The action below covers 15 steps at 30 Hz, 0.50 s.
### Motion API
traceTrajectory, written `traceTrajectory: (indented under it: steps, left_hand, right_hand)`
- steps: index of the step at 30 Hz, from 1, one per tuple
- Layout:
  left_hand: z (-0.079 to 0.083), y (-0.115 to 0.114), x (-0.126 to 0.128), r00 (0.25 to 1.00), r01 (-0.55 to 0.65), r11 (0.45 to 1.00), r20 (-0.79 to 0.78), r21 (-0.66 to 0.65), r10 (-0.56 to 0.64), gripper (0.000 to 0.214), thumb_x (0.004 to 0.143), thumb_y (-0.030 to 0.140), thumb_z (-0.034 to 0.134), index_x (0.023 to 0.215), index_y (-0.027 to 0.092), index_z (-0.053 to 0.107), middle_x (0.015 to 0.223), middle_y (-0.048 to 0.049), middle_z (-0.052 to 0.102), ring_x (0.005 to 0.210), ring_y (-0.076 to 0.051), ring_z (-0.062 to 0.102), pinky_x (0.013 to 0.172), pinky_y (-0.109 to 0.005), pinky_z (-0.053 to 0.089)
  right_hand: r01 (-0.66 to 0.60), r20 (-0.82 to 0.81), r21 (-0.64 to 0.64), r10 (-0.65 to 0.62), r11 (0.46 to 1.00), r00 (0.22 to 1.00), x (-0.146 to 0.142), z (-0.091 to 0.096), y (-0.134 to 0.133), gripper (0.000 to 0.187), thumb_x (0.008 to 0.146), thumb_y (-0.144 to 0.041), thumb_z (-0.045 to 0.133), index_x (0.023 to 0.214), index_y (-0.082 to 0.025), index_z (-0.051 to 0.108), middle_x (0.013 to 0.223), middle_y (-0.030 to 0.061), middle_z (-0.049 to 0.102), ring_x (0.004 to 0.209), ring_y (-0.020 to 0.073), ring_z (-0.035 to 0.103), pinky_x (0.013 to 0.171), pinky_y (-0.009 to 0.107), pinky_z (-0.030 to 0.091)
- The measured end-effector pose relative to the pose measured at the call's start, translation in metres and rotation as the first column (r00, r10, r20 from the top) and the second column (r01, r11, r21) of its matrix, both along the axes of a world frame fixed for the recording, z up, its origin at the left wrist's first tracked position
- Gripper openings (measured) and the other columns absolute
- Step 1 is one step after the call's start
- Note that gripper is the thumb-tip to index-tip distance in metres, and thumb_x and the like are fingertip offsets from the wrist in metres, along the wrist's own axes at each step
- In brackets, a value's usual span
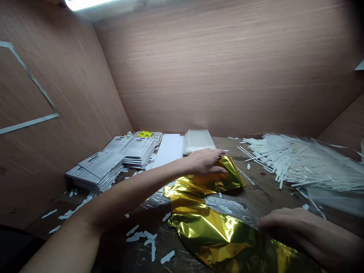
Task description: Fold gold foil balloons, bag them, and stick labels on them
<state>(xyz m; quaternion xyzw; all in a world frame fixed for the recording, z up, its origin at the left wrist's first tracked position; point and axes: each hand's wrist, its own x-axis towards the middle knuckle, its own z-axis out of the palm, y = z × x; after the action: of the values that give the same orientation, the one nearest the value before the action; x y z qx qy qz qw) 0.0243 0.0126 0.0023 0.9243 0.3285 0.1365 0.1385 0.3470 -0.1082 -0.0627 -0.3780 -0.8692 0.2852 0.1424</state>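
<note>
A crumpled, flat gold foil balloon (210, 223) lies across the dark tabletop (273, 193). My left hand (203, 161) reaches across from the lower left and pinches the balloon's far end between its fingers. My right hand (307, 235) sits at the lower right, curled over the near part of the foil. A piece of clear plastic film (227, 206) lies under the foil between my hands. Part of the balloon is hidden beneath my right hand.
Stacks of printed cards (98, 170) stand at the back left beside white sheets (167, 149) and a stack of clear bags (197, 141). A large pile of white sticks (295, 163) lies at the right. Small white plastic pieces (142, 237) are scattered about. Wood-panel walls surround the table.
</note>
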Motion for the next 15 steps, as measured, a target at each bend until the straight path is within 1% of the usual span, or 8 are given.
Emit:
traceTrajectory:
  steps: [2, 4, 6, 8, 9, 11, 13, 15]
  left_hand:
    - [-0.008, -0.013, -0.030, 0.999, -0.051, 0.998, -0.013, 0.024, 0.052, 0.054, 0.096, 0.046, 0.064, 0.139, 0.014, 0.054, 0.133, -0.0193, 0.065, 0.120, -0.031, 0.062, 0.100, -0.044, 0.048]
    - [-0.017, -0.029, -0.058, 0.987, -0.161, 0.987, 0.005, 0.020, 0.161, 0.049, 0.094, 0.042, 0.067, 0.135, 0.016, 0.058, 0.126, -0.0164, 0.069, 0.112, -0.029, 0.065, 0.096, -0.042, 0.050]
    - [-0.024, -0.050, -0.081, 0.972, -0.236, 0.972, -0.009, -0.010, 0.236, 0.045, 0.092, 0.038, 0.069, 0.130, 0.017, 0.062, 0.114, -0.0122, 0.073, 0.104, -0.028, 0.067, 0.090, -0.039, 0.051]
    - [-0.030, -0.072, -0.098, 0.955, -0.297, 0.954, -0.021, -0.027, 0.297, 0.036, 0.089, 0.038, 0.073, 0.119, 0.018, 0.069, 0.109, -0.0095, 0.073, 0.101, -0.026, 0.068, 0.090, -0.037, 0.050]
    - [-0.032, -0.082, -0.105, 0.948, -0.318, 0.947, -0.020, -0.035, 0.317, 0.030, 0.088, 0.039, 0.074, 0.112, 0.019, 0.073, 0.108, -0.0081, 0.073, 0.100, -0.025, 0.068, 0.090, -0.036, 0.050]
    - [-0.036, -0.102, -0.113, 0.949, -0.315, 0.945, -0.019, -0.087, 0.314, 0.021, 0.090, 0.041, 0.072, 0.099, 0.022, 0.078, 0.104, -0.0052, 0.073, 0.094, -0.021, 0.068, 0.087, -0.031, 0.050]
    - [-0.040, -0.118, -0.118, 0.950, -0.312, 0.943, -0.036, -0.116, 0.310, 0.021, 0.089, 0.044, 0.074, 0.094, 0.025, 0.081, 0.100, -0.0034, 0.073, 0.091, -0.019, 0.067, 0.083, -0.028, 0.050]
    - [-0.043, -0.129, -0.120, 0.945, -0.325, 0.940, -0.058, -0.103, 0.321, 0.021, 0.086, 0.045, 0.076, 0.094, 0.027, 0.082, 0.097, -0.0028, 0.073, 0.090, -0.019, 0.067, 0.082, -0.029, 0.049]
  right_hand:
    - [0.048, 0.076, 0.133, -0.058, 0.990, 0.995, 0.016, 0.004, 0.017, 0.030, 0.096, -0.038, 0.058, 0.120, -0.041, 0.076, 0.106, 0.0061, 0.080, 0.094, 0.0245, 0.077, 0.079, 0.033, 0.063]
    - [0.102, 0.065, 0.249, -0.122, 0.963, 0.990, 0.014, 0.010, 0.038, 0.032, 0.098, -0.036, 0.054, 0.123, -0.039, 0.074, 0.115, 0.0061, 0.078, 0.101, 0.0256, 0.075, 0.082, 0.035, 0.063]
    - [0.070, 0.057, 0.308, -0.092, 0.949, 0.994, -0.005, 0.019, 0.062, 0.036, 0.100, -0.038, 0.050, 0.131, -0.034, 0.068, 0.130, 0.0075, 0.071, 0.115, 0.0271, 0.070, 0.093, 0.039, 0.060]
    - [-0.023, 0.119, 0.340, -0.019, 0.940, 0.993, -0.034, 0.029, 0.087, 0.048, 0.100, -0.044, 0.052, 0.145, -0.029, 0.057, 0.149, 0.0098, 0.057, 0.137, 0.0302, 0.054, 0.112, 0.047, 0.048]
    - [-0.063, 0.171, 0.328, 0.007, 0.943, 0.985, -0.050, 0.033, 0.100, 0.057, 0.098, -0.049, 0.054, 0.151, -0.027, 0.050, 0.156, 0.0113, 0.049, 0.144, 0.0319, 0.046, 0.116, 0.051, 0.042]
    - [-0.119, 0.314, 0.255, 0.034, 0.960, 0.949, -0.077, 0.038, 0.123, 0.088, 0.086, -0.060, 0.068, 0.160, -0.024, 0.037, 0.163, 0.0149, 0.038, 0.149, 0.0383, 0.036, 0.118, 0.060, 0.035]
    - [-0.151, 0.427, 0.187, 0.058, 0.971, 0.902, -0.095, 0.041, 0.140, 0.110, 0.068, -0.062, 0.081, 0.161, -0.026, 0.034, 0.159, 0.0162, 0.043, 0.148, 0.0440, 0.034, 0.116, 0.066, 0.031]
    - [-0.145, 0.489, 0.133, 0.062, 0.980, 0.870, -0.104, 0.046, 0.150, 0.113, 0.058, -0.057, 0.088, 0.157, -0.026, 0.041, 0.143, 0.0163, 0.058, 0.138, 0.0453, 0.046, 0.111, 0.064, 0.035]
